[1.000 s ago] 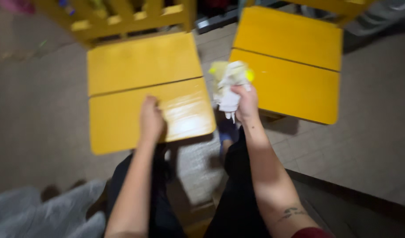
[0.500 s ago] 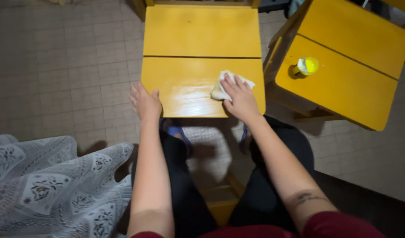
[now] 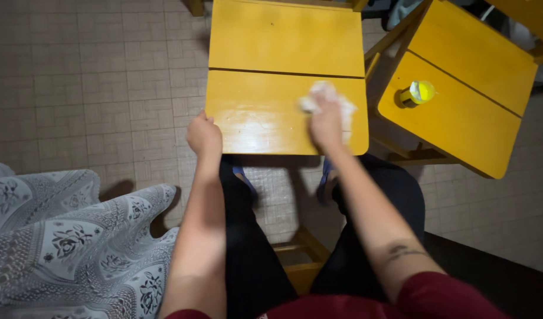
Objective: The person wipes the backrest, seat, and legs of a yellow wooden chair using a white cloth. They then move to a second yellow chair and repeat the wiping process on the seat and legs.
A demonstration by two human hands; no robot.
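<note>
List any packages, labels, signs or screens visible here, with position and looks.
Small bottle: stands on the right yellow chair seat, apart from both hands; round, bright yellow-green top, seen from above. Any label is hidden.
No signs or screens in view.

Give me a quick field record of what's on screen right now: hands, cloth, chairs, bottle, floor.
left hand: closed loosely, resting at the near edge of the yellow wooden chair seat
right hand: pressing a white crumpled cloth flat on that seat
seat surface: glossy sheen near the front
second yellow wooden chair: to the right, carrying a small yellow-capped bottle
floor: tiled floor
lower left: grey floral fabric
</note>
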